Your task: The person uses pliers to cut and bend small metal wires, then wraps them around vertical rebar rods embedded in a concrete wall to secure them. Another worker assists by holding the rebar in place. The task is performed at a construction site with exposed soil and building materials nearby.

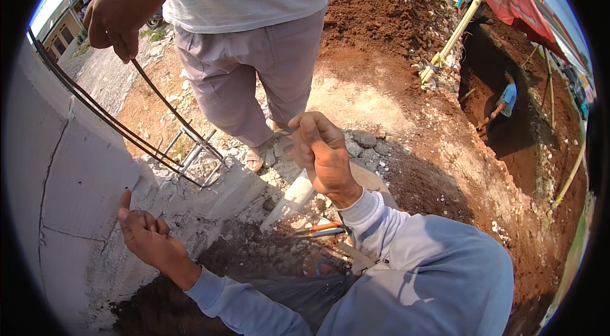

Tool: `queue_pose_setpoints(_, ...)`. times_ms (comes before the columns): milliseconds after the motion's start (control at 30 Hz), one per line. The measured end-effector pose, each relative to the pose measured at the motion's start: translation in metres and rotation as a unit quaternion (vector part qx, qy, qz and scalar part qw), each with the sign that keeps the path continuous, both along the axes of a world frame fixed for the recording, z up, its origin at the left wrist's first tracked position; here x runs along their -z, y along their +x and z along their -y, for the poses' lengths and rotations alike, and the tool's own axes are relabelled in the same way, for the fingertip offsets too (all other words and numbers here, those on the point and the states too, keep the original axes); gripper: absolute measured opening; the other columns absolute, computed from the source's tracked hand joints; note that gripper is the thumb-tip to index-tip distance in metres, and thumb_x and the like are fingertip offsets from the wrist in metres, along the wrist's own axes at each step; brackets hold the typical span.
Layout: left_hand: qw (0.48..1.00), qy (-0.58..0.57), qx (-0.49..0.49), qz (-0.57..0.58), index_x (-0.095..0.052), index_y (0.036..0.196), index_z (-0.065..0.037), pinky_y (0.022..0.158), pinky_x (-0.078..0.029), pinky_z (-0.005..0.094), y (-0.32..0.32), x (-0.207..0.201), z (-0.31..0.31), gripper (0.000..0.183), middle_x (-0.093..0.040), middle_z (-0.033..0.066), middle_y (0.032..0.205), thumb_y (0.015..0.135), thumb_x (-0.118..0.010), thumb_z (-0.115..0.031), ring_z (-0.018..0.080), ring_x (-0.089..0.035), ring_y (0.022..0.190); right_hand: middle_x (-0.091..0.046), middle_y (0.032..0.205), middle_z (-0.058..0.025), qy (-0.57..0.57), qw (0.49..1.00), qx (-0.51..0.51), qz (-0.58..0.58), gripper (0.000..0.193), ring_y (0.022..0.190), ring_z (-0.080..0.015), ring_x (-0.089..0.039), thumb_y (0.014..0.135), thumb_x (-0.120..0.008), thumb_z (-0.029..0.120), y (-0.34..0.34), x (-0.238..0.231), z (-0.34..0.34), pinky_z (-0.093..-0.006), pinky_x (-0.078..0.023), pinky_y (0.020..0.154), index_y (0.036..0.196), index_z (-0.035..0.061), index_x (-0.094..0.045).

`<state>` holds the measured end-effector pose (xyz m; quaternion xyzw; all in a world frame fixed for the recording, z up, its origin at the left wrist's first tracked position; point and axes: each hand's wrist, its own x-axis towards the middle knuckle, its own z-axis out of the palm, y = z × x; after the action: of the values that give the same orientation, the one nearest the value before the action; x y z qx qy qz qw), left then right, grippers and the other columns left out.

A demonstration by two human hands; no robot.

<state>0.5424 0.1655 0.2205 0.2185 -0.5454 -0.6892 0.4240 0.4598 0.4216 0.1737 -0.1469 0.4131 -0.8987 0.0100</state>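
Note:
My left hand is raised beside the grey wall, its index finger stretched up and the other fingers loosely bent. I see nothing in it. In the middle, my right hand is held up with its fingers curled together; whatever they may hold is too small or hidden to make out. Between and beyond my hands, steel rebars with square stirrups rise from the broken concrete. Another person's hand grips one bar. Below my right hand lies a tool with orange and blue handles, perhaps pincers.
A person in grey trousers stands just ahead. The grey wall bounds the left side. On the right, a deep trench holds a worker in blue. Bamboo poles, a red tarp and a soil heap stand beyond.

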Motion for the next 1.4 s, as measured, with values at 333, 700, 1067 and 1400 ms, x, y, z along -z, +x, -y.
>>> queue_pose_setpoints(333,0.907,0.145,0.394,-0.026,-0.054,0.094,-0.006,0.044,-0.021,0.0176,-0.022,0.007,-0.108,0.035,-0.037,-0.0046,0.071,0.104,-0.044,-0.037,0.0022,-0.029,0.056,-0.061,0.080,0.0016,0.095,0.994,-0.021,-0.040,0.020,0.062,-0.0024,-0.053,0.099,-0.059,0.022,0.031,-0.004,0.028,-0.0171,-0.040,0.051,0.107,0.0037,-0.059)
queue_pose_setpoints(700,0.940,0.051,0.336,-0.008,-0.069,0.108,0.005,0.074,-0.040,0.0249,-0.034,0.039,-0.123,0.033,-0.060,0.0010,0.091,0.100,-0.058,-0.026,0.0080,-0.047,0.078,-0.062,0.078,0.0013,0.008,0.998,0.036,0.057,0.016,0.063,-0.0040,-0.054,0.093,-0.069,0.018,0.033,0.011,0.044,-0.0191,-0.042,0.054,0.096,0.0044,-0.061)
queue_pose_setpoints(1067,0.917,0.089,0.388,-0.015,-0.065,0.105,0.003,0.059,-0.042,0.0224,-0.029,0.031,-0.120,0.035,-0.063,0.0062,0.086,0.102,-0.053,-0.029,0.0090,-0.051,0.068,-0.057,0.075,0.0022,0.044,0.992,-0.080,0.084,0.024,0.060,-0.0052,-0.049,0.094,-0.068,0.028,0.021,0.023,0.045,-0.0208,-0.039,0.053,0.095,0.0053,-0.061)
queue_pose_setpoints(1400,0.918,0.240,0.229,-0.216,-0.053,0.102,-0.004,0.045,-0.032,0.0192,-0.013,0.023,-0.034,0.018,-0.035,-0.0035,0.065,0.104,-0.048,-0.022,0.0046,-0.034,0.054,-0.052,0.116,-0.0105,0.205,0.947,-0.201,-0.141,0.042,0.109,-0.0173,-0.050,0.102,-0.049,0.043,0.082,0.053,0.032,-0.0353,-0.040,0.096,0.089,0.0046,-0.060)
